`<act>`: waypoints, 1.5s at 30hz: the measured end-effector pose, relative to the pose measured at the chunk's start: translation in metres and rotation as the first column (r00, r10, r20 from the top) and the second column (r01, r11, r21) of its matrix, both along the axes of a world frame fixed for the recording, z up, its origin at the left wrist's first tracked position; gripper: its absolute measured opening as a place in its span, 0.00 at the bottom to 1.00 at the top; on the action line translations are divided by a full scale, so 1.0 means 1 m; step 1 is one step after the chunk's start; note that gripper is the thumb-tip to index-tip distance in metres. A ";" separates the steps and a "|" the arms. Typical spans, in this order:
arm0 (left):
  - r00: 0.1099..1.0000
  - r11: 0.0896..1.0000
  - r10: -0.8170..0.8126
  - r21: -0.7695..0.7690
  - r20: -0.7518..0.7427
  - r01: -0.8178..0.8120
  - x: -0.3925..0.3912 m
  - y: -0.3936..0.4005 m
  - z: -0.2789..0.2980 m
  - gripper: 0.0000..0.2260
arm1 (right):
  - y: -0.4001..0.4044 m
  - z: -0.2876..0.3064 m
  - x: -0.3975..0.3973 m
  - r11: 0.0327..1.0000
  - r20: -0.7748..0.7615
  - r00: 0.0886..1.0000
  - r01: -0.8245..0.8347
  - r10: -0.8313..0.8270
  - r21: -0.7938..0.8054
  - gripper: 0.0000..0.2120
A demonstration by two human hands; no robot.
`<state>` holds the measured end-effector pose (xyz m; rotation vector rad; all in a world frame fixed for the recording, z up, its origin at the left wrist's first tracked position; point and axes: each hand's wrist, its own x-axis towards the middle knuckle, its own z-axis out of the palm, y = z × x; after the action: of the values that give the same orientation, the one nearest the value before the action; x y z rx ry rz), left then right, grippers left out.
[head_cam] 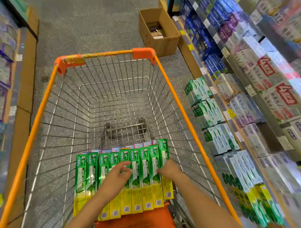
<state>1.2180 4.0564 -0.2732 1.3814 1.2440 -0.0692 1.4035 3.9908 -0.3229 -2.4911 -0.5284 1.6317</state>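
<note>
Green toothpaste boxes (145,166) sit side by side in a row across the near end of the cart (180,104), long axes running away from me. My left hand (117,175) is over the middle boxes, fingers apart and relaxed, gripping nothing. My right hand (169,168) is at the row's right end, fingers curled down onto the last boxes; whether they pinch one is too blurred to tell. The right hand is nearer the shelf (214,116), so I judge it takes the end box.
</note>
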 end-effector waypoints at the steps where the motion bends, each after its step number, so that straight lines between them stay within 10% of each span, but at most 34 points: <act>1: 1.000 1.000 -0.002 0.014 0.002 0.002 0.005 0.001 0.005 0.14 | 0.003 0.011 -0.002 1.000 0.024 1.000 0.010 -0.010 0.022 0.32; 9: 0.939 0.966 0.080 0.208 0.334 -0.156 0.079 0.013 0.123 0.11 | -0.004 0.191 0.007 0.824 -0.071 0.997 0.055 -0.018 0.564 0.22; 12: 0.906 0.935 -0.007 0.324 0.423 -0.144 0.126 0.004 0.186 0.09 | -0.039 0.263 0.050 0.741 0.172 0.985 -0.101 -0.020 0.664 0.26; 17: 0.867 0.833 -0.265 0.553 0.421 -0.015 0.221 -0.062 0.268 0.11 | -0.153 0.355 0.140 0.717 0.693 0.720 -0.463 -0.037 0.521 0.31; 25: 0.688 0.462 -0.708 0.842 0.160 0.279 0.344 -0.257 0.341 0.13 | -0.391 0.434 0.220 0.879 0.892 0.443 -0.384 -0.095 0.284 0.28; 45: 0.223 0.131 -0.975 0.828 0.007 0.546 0.510 -0.451 0.338 0.14 | -0.604 0.418 0.273 0.943 0.878 0.345 0.120 -0.333 0.310 0.25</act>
<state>1.7281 3.6058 0.0648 2.4311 -0.3158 0.0564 1.6765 3.3870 0.0956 -2.9110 -0.3300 -0.1253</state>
